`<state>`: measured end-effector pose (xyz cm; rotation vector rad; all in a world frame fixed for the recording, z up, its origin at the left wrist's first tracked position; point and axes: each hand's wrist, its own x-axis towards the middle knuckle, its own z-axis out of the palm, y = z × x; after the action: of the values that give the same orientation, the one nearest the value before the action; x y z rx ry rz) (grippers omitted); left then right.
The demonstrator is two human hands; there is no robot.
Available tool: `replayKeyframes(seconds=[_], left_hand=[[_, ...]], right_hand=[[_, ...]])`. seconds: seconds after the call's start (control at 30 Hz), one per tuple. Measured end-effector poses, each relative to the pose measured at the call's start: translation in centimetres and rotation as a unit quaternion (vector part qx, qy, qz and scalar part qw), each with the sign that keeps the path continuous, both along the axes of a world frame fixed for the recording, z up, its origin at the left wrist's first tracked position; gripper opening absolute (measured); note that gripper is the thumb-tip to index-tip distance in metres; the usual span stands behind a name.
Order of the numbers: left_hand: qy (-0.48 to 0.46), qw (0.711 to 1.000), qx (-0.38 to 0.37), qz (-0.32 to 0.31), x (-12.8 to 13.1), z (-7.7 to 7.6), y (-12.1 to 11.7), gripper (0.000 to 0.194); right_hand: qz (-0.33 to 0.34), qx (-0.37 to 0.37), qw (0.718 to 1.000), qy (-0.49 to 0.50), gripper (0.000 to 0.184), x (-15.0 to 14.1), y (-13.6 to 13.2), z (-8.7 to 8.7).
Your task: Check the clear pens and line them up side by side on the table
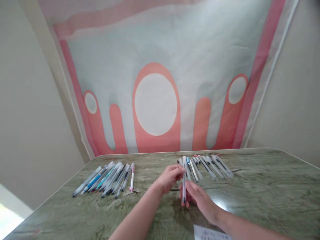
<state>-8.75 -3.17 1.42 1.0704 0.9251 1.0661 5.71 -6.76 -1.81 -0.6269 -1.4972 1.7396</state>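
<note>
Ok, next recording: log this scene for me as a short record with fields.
Surface: green-brown tabletop
Left hand: the left hand grips a clear pen toward its far end
Right hand: the right hand is at that pen's near end; its exact grip is unclear
Left group: pens, a pink-and-white pen at its right edge
Right group: more pens, beyond the hands
Near edge: white paper, partly in view
</note>
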Motion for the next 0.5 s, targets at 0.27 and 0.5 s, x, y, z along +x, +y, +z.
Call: replayKeyframes(seconds=[0.27, 0.5], left_hand=[[-0.16, 0.986, -0.028, 0.04, 0.23, -1.32, 0.25, 0.028], [-0.196, 0.979, -0.047, 0.037, 0.16, -1.35, 0.33, 0.03]], right_hand=[[-0.049, -0.062, 0.996, -0.033, 0.039, -0.19, 0.85, -0.75], [-0.036, -0.083, 0.995, -0.036, 0.039, -0.02, 0.87, -0.6]])
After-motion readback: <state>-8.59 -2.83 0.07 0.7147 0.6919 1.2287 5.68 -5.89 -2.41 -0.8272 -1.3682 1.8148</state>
